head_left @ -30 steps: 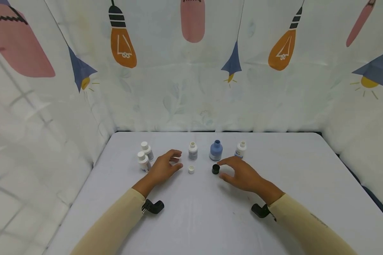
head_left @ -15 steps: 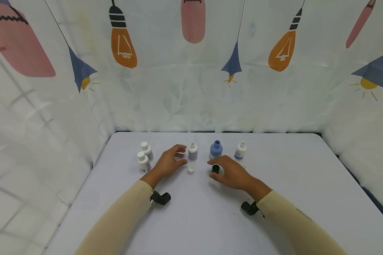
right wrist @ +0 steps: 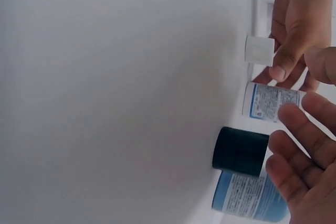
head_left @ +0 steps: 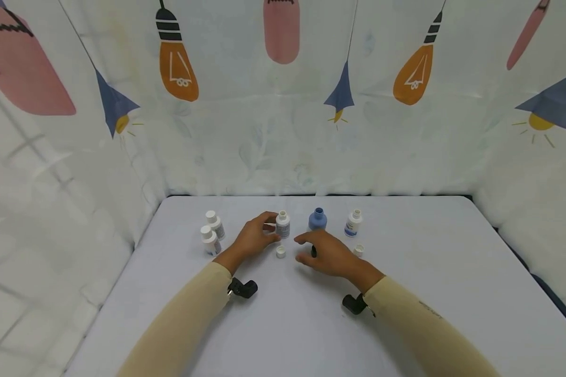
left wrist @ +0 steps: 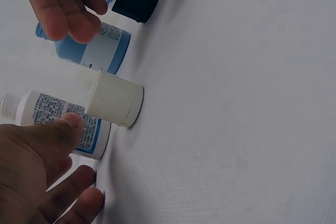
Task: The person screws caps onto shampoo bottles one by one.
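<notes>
My left hand (head_left: 253, 236) is at an uncapped white bottle (head_left: 283, 226), fingertips right at its side. In the left wrist view its thumb overlaps the label of that white bottle (left wrist: 44, 109). A loose white cap (head_left: 280, 252) lies in front of the bottle. My right hand (head_left: 327, 254), fingers spread and relaxed, hovers in front of an uncapped blue bottle (head_left: 317, 219) and holds nothing. It mostly hides a black cap (head_left: 314, 252) in the head view; the right wrist view has the black cap (right wrist: 240, 151) standing just beyond the fingertips.
Two white bottles with caps on, one behind the other (head_left: 214, 225), stand at the left of the white table (head_left: 434, 246). Right of the blue bottle is another uncapped white bottle (head_left: 353, 224), with a white cap (head_left: 358, 250) in front. A patterned curtain (head_left: 236, 131) surrounds the table.
My left hand has moved right, up to the white bottle. My right hand has shifted left across the black cap, uncovering the white cap at the right. Bottles and caps keep their places.
</notes>
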`<state>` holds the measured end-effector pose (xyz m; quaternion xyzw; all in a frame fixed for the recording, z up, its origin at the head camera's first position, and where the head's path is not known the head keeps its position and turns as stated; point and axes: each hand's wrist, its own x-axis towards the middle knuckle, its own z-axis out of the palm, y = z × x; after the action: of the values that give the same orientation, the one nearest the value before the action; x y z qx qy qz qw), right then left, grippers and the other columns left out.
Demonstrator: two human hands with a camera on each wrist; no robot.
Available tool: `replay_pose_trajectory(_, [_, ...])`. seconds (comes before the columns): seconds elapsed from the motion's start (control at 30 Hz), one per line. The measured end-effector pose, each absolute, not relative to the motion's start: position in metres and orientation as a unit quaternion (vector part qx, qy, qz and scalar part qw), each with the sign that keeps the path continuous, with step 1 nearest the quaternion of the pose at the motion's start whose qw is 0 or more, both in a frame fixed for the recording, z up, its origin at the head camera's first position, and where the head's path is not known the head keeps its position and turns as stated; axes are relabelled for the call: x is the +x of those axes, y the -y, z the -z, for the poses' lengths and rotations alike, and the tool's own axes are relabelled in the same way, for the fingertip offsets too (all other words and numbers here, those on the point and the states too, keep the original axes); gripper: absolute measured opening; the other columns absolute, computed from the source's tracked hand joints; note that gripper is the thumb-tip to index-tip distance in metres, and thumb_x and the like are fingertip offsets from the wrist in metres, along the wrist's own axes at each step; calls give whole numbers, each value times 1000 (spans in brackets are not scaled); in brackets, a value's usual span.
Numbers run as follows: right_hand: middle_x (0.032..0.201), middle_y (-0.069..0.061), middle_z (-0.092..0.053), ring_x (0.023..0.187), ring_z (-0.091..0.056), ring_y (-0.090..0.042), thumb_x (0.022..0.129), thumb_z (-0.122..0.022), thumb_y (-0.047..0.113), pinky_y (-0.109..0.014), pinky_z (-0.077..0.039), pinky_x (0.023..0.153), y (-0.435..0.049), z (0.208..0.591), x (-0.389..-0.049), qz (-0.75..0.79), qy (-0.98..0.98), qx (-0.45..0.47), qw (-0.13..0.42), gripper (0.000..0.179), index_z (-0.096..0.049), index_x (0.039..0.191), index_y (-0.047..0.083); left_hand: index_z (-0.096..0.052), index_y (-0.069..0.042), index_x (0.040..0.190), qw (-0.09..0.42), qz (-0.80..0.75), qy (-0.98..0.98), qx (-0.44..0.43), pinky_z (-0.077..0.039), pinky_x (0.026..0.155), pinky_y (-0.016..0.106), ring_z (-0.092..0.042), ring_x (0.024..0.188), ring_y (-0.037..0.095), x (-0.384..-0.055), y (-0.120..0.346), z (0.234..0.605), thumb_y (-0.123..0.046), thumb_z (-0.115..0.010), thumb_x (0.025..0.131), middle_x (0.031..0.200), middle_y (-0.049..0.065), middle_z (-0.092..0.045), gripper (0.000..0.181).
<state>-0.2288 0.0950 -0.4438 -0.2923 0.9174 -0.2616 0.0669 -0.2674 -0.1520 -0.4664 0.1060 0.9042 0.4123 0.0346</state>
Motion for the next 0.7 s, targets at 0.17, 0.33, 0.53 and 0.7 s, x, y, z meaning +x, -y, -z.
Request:
replay_pose_trajectory(0.17, [127,2,-67,124,-58,-19,96,-74,37,-42,-47,103,-87,445,-231,254,-917,-303,62,46,-66,135,15,-50,-16,147,30,-416,-902,109,-48,102,46,-64,120,26,-271,151,466,-11,-82,89,139,8,-61,66])
replay_pose_trajectory(0.33, [125,1,-69,123,-59,-19,96,-75,34,-40,-47,104,-77,446,-233,250,-915,-313,54,43,-67,133,13,-50,-16,148,25,-417,-901,119,-49,101,47,-65,118,26,-273,151,467,-8,-81,88,138,9,-61,68])
replay_pose_trajectory(0.53, [123,3,-69,120,-60,-17,95,-75,34,-39,-48,100,-65,446,-234,233,-916,-322,59,42,-68,131,14,-51,-16,146,15,-409,-903,129,-50,99,46,-66,115,26,-275,153,468,-5,-81,88,137,10,-62,66])
replay_pose_trajectory(0.7, [117,6,-71,115,-61,-16,94,-76,34,-37,-49,98,-57,449,-236,206,-922,-323,47,40,-69,129,15,-52,-15,146,6,-415,-898,145,-51,98,46,-67,113,26,-276,152,469,-3,-81,88,136,11,-64,66])
